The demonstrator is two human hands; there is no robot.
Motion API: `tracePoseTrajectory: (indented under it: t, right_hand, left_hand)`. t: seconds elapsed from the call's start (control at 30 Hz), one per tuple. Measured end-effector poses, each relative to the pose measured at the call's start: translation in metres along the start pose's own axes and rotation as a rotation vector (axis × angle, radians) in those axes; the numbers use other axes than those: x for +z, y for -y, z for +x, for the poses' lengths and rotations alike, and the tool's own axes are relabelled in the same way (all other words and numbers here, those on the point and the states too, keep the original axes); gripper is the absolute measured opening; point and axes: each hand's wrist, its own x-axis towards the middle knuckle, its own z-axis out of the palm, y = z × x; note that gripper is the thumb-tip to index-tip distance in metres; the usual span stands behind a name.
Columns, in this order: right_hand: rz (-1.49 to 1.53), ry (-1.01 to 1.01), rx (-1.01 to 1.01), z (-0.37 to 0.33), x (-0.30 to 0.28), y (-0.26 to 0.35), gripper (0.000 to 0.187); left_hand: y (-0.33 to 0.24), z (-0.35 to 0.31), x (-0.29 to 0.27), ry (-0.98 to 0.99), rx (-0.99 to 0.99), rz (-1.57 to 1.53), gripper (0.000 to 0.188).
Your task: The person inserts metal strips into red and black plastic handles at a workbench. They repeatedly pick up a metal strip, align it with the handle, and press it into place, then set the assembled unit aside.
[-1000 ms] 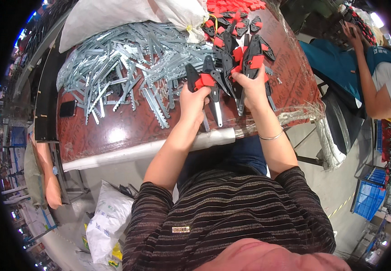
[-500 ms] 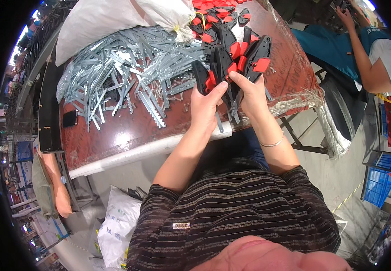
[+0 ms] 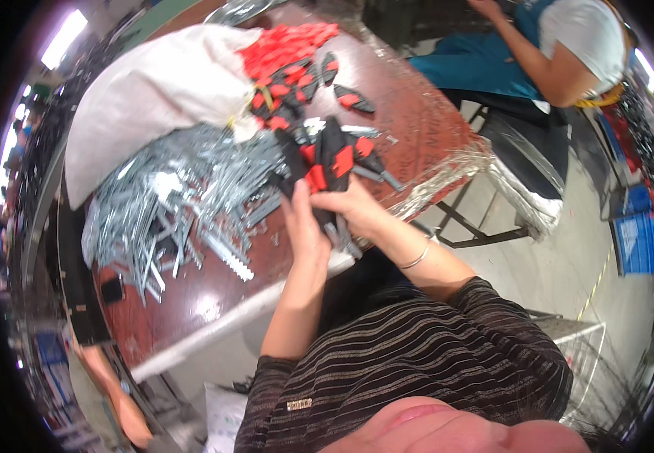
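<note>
While the left hand (image 3: 309, 235) and right hand (image 3: 355, 208) together clamp black-and-red tools (image 3: 334, 157) to the near right of the white sack (image 3: 161, 94), whose contents are hidden, metal strips (image 3: 180, 200) lie heaped before it.

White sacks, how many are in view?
2: a large sack on the table behind the metal strips, and a second sack lower down, cut off by the lower edge. Others may be hidden.
</note>
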Motion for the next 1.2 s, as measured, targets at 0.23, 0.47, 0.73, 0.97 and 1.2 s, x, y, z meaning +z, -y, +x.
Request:
tracePoseTrajectory:
  t: [0.23,0.47,0.73,0.97,1.2]
  right_hand:
    - [0.073,0.114,0.078,-0.016,0.000,0.012,0.069]
    - [0.222,0.052,-0.111,-0.050,-0.008,0.015,0.081]
    - [0.563,-0.053,-0.232,-0.116,-0.042,0.072,0.044]
    - [0.156,-0.730,-0.394,-0.248,-0.129,0.132,0.028]
    - [0.039,-1.493,-0.733,-0.566,-0.286,0.158,0.033]
  left_hand:
    - [-0.010,-0.009,0.005,0.075,0.102,0.312,0.048]
    - [-0.009,-0.024,0.015,0.198,0.039,0.484,0.050]
    - [0.021,-0.056,0.090,0.702,0.025,0.537,0.051]
    - [0.041,-0.080,0.114,1.034,0.124,0.698,0.060]
    - [0.044,-0.069,0.072,1.037,-0.047,0.960,0.040]
